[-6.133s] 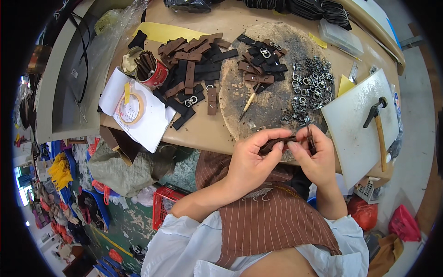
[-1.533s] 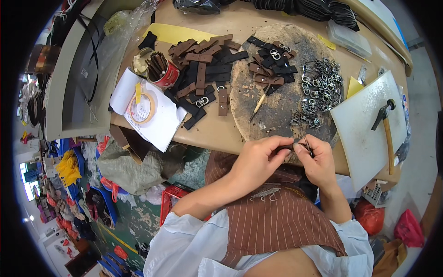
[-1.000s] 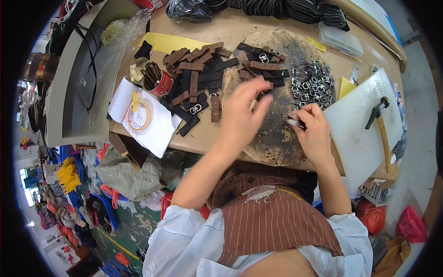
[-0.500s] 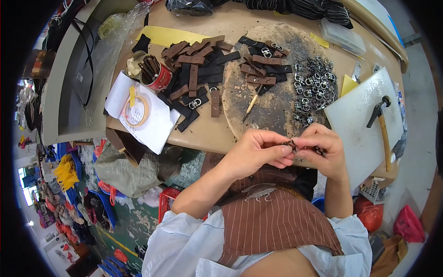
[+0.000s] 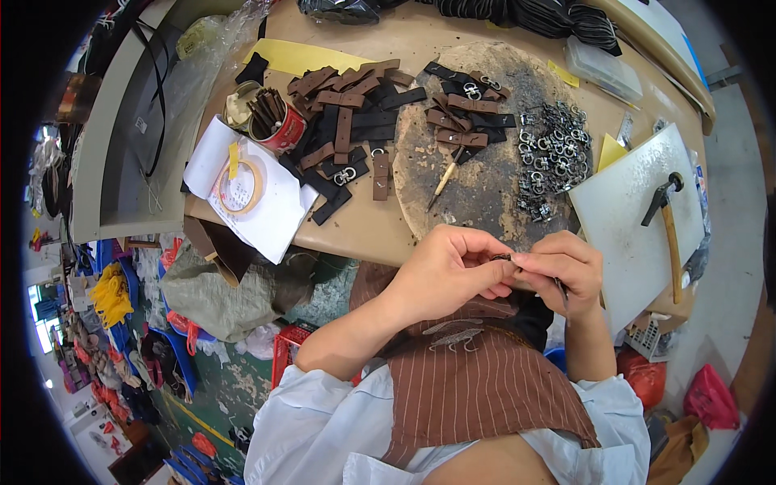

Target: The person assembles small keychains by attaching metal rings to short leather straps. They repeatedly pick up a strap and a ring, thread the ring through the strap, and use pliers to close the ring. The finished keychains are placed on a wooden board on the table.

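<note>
Over the table's near edge, my left hand (image 5: 444, 271) and my right hand (image 5: 568, 271) meet fingertip to fingertip. Between the left thumb and forefinger is a small dark piece (image 5: 501, 257), mostly covered by the fingers. The right fingertips press at its other end. A thin dark strip (image 5: 562, 293) pokes out beneath the right fingers; whether it belongs to the same piece I cannot tell. Just beyond the hands lies a round worn board (image 5: 485, 194), carrying a heap of metal swivel clasps (image 5: 554, 153), brown and black strap pieces (image 5: 457, 121) and a wooden-handled awl (image 5: 442, 183).
More straps (image 5: 343, 133) lie left of the board, by a red tin (image 5: 284, 133) of brown strips. Papers (image 5: 267, 218) bear a tape roll (image 5: 240, 186). To the right, a hammer (image 5: 669, 234) rests on a white slab (image 5: 622, 210). A plastic box (image 5: 602, 69) stands at the back.
The right hand has turned slightly, and a dark strip now hangs lower beneath its fingers. The left hand keeps its pinch nearly in place. The view has shifted a little.
</note>
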A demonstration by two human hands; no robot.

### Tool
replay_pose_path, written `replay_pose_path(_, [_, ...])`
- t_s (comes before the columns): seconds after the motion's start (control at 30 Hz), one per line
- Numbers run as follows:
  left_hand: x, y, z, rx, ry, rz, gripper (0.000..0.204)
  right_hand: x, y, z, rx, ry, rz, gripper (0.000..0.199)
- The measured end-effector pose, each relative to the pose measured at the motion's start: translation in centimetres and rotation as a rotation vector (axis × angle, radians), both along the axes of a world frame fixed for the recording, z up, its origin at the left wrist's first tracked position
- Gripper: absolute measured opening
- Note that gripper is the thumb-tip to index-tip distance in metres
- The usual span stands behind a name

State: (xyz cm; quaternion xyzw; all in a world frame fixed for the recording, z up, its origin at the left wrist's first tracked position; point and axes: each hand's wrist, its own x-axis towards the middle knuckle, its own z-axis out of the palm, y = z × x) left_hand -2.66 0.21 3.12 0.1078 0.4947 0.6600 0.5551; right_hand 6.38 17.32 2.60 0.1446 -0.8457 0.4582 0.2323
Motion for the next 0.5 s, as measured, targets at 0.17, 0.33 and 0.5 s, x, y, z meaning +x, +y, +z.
replay_pose_path(0.17, [0.6,0.7,-1.1,0.017,0.170,0.093,0.019,-0.3,-1.3,-2.3,0.052,0.152,-0.243,0.017])
replay_pose_path(0.33, [3.2,1.7,-3.0,0.237,0.100,0.399,0.023,-0.1,-3.4,-3.4,-0.008,0.276,-0.503,0.019])
replay_pose_path(0.5, [2.4,0.3,-0.8,0.248,-0.228,0.369,0.031,0.8,-4.1,-0.4,-0.148,0.079,-0.258,0.024])
